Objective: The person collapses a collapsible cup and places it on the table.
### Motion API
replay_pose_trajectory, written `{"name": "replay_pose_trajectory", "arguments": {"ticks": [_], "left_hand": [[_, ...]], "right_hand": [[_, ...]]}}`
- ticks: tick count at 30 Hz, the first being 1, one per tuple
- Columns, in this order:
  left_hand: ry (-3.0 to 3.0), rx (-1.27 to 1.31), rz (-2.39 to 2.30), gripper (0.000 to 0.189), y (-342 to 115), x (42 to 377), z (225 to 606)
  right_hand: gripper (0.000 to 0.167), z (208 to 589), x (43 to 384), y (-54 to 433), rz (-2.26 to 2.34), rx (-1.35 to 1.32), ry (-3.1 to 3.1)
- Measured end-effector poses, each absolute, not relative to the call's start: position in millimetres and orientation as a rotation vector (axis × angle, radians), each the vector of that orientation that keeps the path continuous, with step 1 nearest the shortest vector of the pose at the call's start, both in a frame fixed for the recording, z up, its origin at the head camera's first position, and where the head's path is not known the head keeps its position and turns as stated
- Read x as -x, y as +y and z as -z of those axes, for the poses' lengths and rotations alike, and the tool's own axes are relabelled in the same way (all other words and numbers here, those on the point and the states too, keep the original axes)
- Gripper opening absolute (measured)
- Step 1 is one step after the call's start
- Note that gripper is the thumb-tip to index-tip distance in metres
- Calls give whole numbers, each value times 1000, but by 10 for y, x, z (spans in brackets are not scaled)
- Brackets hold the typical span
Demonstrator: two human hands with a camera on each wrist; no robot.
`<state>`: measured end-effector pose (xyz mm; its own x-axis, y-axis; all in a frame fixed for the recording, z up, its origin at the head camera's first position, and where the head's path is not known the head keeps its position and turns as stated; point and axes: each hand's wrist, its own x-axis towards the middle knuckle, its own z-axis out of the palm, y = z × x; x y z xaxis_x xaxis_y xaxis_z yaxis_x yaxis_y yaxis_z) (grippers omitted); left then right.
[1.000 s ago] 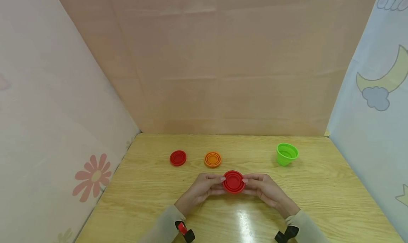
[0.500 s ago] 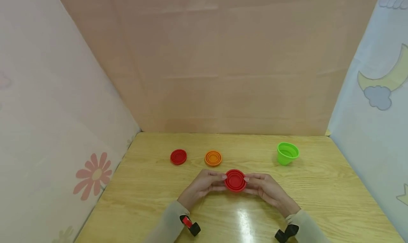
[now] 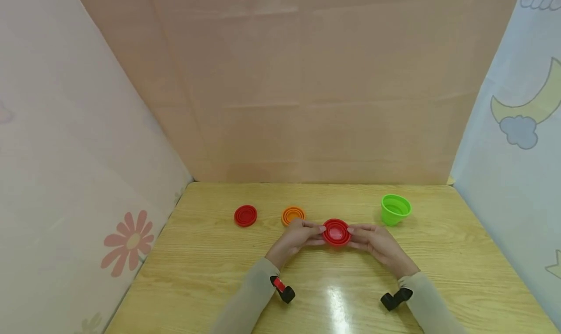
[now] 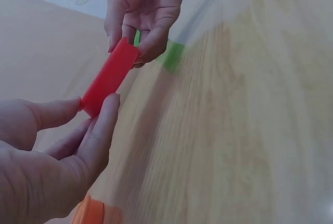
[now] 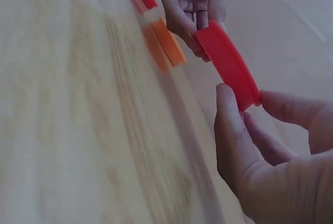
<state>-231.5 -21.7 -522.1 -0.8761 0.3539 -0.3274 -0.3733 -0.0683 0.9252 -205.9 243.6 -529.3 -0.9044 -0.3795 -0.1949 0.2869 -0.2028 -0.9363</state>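
Observation:
A red collapsible cup (image 3: 336, 232), folded flat into rings, is held between both hands above the table. My left hand (image 3: 299, 237) pinches its left edge, thumb on the upper side and fingers beneath. From the opposite side my right hand (image 3: 379, 243) pinches the right edge the same way. In the left wrist view the red cup (image 4: 109, 78) shows edge-on as a thin disc, with fingertips at both ends. Just behind the left hand lies a flattened orange collapsible cup (image 3: 292, 214), partly covered by that hand.
Another flattened red cup (image 3: 245, 216) lies at the back left of the wooden table (image 3: 197, 266). A green cup (image 3: 395, 209), expanded to full height, stands at the back right. Fabric panels rise at the back and both sides.
Both hands have carried the red cup forward and a little to the right, and the left hand now overlaps the orange cup. The other cups rest where they were.

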Motion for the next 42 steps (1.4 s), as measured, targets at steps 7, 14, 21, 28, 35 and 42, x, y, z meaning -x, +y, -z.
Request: {"name": "replay_pose_trajectory", "arguments": {"ticks": [7,14,21,28,35,42], "left_hand": [[1825,44,-1946,18,-6,2519,5203],[1908,91,-1952,14,195,2668,5220],[1964,166,-1997,13,372,2691,5293],[2144,210,-1908,13,439,2693,5270],[2428,153,-1635,14,457,2711,5243],[2561,82,-1484,13,439,2709,5238]], "right_hand": [[42,5294,2205,2507,2090,8,1847],[48,5264,2348,2452,1998,-63,2061],[38,5248,2411,2374,1878,-110,2326],[35,5264,2486,2313,1572,-97,2622],[37,5253,2484,2319,1575,-107,2581],[37,5248,2459,2335,1600,-128,2535]]}}
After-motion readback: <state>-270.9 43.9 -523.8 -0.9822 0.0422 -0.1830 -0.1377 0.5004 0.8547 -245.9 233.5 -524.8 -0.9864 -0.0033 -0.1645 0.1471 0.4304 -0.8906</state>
